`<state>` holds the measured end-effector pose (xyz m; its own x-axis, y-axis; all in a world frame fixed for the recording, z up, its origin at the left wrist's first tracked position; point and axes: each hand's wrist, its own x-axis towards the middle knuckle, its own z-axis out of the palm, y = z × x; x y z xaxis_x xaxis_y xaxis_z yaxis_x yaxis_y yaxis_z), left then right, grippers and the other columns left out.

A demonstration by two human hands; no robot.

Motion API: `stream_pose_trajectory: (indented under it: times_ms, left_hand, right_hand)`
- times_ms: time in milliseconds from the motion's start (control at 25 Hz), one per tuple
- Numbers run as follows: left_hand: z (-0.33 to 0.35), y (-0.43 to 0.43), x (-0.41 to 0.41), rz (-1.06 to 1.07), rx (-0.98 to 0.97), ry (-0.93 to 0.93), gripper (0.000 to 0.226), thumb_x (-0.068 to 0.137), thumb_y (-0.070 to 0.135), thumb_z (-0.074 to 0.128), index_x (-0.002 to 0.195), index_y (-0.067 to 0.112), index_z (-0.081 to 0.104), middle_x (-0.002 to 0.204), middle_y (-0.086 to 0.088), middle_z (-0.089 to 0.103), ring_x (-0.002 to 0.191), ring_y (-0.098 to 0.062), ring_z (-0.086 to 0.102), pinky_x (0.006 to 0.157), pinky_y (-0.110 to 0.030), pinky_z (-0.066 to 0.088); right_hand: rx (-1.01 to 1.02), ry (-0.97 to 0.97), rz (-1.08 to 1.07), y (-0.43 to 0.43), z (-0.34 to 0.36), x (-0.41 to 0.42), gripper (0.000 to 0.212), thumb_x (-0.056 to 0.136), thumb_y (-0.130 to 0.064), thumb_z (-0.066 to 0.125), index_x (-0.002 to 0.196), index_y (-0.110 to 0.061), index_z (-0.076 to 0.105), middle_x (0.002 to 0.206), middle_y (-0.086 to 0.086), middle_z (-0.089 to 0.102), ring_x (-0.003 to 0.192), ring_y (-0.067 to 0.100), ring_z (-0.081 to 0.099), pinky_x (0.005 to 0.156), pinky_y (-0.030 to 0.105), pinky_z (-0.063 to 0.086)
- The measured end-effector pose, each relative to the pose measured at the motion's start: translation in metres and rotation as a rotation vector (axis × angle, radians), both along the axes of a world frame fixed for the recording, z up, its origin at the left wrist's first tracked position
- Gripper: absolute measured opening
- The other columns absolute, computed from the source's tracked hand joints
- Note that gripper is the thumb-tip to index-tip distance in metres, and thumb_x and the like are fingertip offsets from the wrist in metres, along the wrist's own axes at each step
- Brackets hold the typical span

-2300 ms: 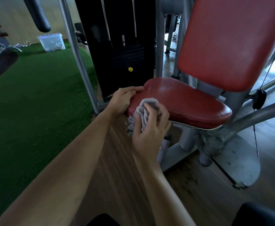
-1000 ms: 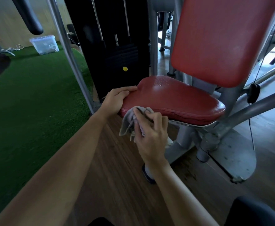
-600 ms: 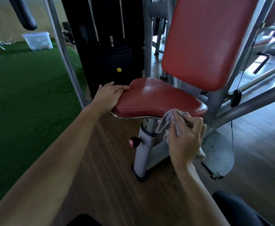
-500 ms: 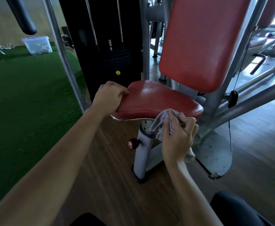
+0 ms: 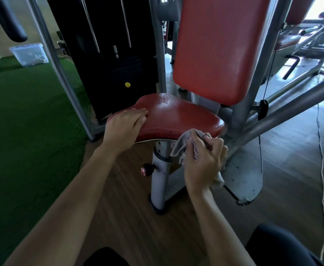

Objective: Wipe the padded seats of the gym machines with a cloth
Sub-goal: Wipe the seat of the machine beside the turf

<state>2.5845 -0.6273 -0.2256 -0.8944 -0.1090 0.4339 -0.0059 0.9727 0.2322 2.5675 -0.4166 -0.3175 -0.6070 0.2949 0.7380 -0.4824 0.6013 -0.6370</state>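
Nearest, two bare forearms are seen stretched over the wooden floor (image 5: 128, 217) toward the red padded seat (image 5: 176, 114). Just in front of the seat's right front edge, the right hand (image 5: 203, 162) is closed round a crumpled grey cloth (image 5: 184, 143). The cloth is bunched under the curled fingers and held against the seat's front rim. One loose corner is left hanging below that rim, and a tail is shown beneath the hand.

At the seat's left front corner, the left hand (image 5: 125, 125) is laid on the pad with its fingers relaxed and close together on top; nothing is held in it. Directly under the seat, a grey post (image 5: 158, 179) is planted on the floor, and a red-tipped knob (image 5: 145, 170) is set in the post's left side. Below and to the right of the seat, a worn grey base plate (image 5: 243, 179) is spread on the boards.

Small droplets or speckles are seen toward the seat's far edge. Behind the seat, a tall red backrest (image 5: 218, 48) is carried upright on a grey frame. Behind and to the left of the seat, a black weight stack (image 5: 107, 54) is housed between grey uprights, and a yellow pin (image 5: 127, 84) is fixed in it. Left of the seat, green turf (image 5: 23, 131) is laid, and at its far end a clear plastic box (image 5: 29, 54) is set. Far to the right of the seat, a pale cord (image 5: 323, 169) is trailed over the floor.
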Motion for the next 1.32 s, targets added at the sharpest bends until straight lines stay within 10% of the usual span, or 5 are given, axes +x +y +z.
stream_pose_trajectory:
  times_ms: [960, 1120, 1320]
  left_hand:
    - [0.004, 0.010, 0.002, 0.146, 0.008, 0.022, 0.035, 0.107, 0.035, 0.039, 0.131, 0.038, 0.064, 0.135, 0.025, 0.060, 0.133, 0.001, 0.049, 0.095, -0.020, 0.039]
    - [0.009, 0.017, 0.002, 0.154, 0.010, -0.045, 0.035, 0.107, 0.034, 0.039, 0.134, 0.036, 0.062, 0.140, 0.022, 0.057, 0.135, -0.005, 0.049, 0.101, -0.026, 0.040]
    - [0.024, 0.041, -0.013, 0.255, -0.030, -0.233, 0.044, 0.106, 0.046, 0.037, 0.143, 0.028, 0.054, 0.152, 0.009, 0.048, 0.138, -0.021, 0.046, 0.109, -0.040, 0.037]
  right_hand:
    - [0.021, 0.075, 0.091, 0.031, -0.010, -0.021, 0.024, 0.088, -0.017, 0.077, 0.111, -0.023, 0.077, 0.113, 0.007, 0.059, 0.103, 0.026, 0.051, 0.091, 0.022, 0.044]
    - [-0.167, -0.092, 0.138, 0.033, -0.003, -0.012, 0.027, 0.090, -0.019, 0.074, 0.117, -0.022, 0.075, 0.113, 0.004, 0.060, 0.104, 0.021, 0.052, 0.094, 0.005, 0.034]
    - [-0.874, -0.402, 0.237, 0.016, 0.016, 0.011, 0.030, 0.095, -0.024, 0.069, 0.125, -0.023, 0.070, 0.125, -0.009, 0.061, 0.120, 0.011, 0.060, 0.097, 0.032, 0.055]
